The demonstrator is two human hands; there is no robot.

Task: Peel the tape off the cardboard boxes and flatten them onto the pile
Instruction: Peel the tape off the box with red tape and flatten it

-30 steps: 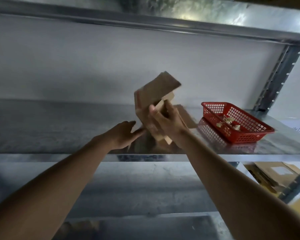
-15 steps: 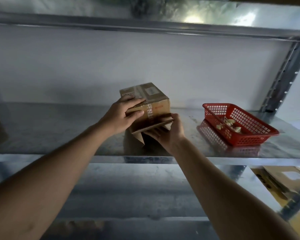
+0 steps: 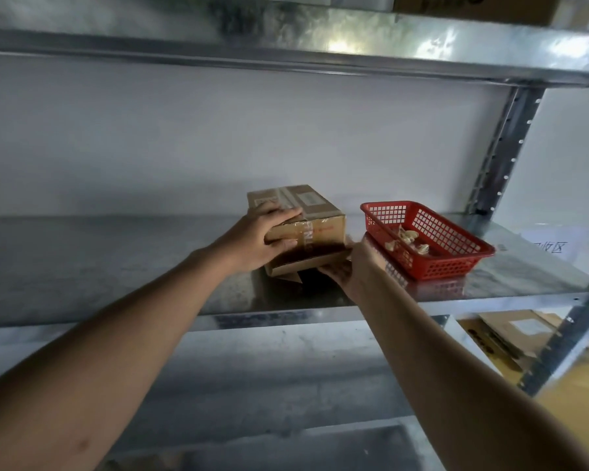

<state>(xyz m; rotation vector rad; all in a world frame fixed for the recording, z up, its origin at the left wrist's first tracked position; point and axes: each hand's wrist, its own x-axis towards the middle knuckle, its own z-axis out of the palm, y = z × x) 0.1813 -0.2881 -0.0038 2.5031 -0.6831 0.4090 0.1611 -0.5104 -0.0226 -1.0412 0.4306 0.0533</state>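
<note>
Here, the left hand grips a taped cardboard box; the right hand's curled fingers hold flattened cardboard beneath it, mid-shelf.

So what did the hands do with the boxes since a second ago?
The right hand brought the flattened cardboard down from the air onto the metal shelf and holds its edge. The left hand, free before, took hold of the taped cardboard box, which now sits on that flattened piece. The red basket with tape scraps stayed put.
</note>
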